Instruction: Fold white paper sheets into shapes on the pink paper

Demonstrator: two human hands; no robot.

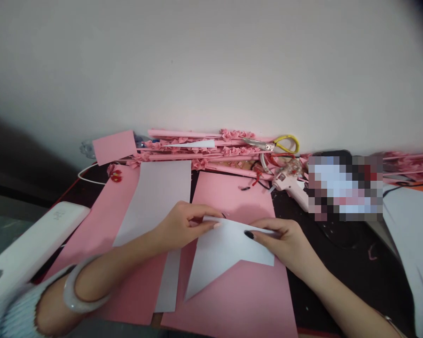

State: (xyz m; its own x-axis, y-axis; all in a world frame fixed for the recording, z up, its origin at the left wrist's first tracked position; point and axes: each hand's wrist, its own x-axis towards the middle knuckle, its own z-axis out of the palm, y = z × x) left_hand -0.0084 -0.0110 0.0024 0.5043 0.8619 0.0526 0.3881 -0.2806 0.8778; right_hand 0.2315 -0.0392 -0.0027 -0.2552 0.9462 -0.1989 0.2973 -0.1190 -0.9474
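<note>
A piece of white paper [229,246] with slanted, cut-looking edges is held up over a large pink sheet [261,300]. My left hand [185,225] pinches its upper left edge between thumb and fingers. At the upper right edge, my right hand [280,237] grips the same paper, thumb in front and fingers behind. The top edge runs nearly straight between both hands, and a notch shows in the lower edge. Left of it lies another white sheet [158,197] with a curved side, partly hidden by my left forearm, and a narrow white strip [168,286].
Scissors [285,143] with yellow handles rest on pink paper flower stems [232,150] along the wall. A pink glue gun [291,185] lies behind my right hand. More pink sheets [127,281] and a long white device [31,244] are left; white paper [409,225] is right.
</note>
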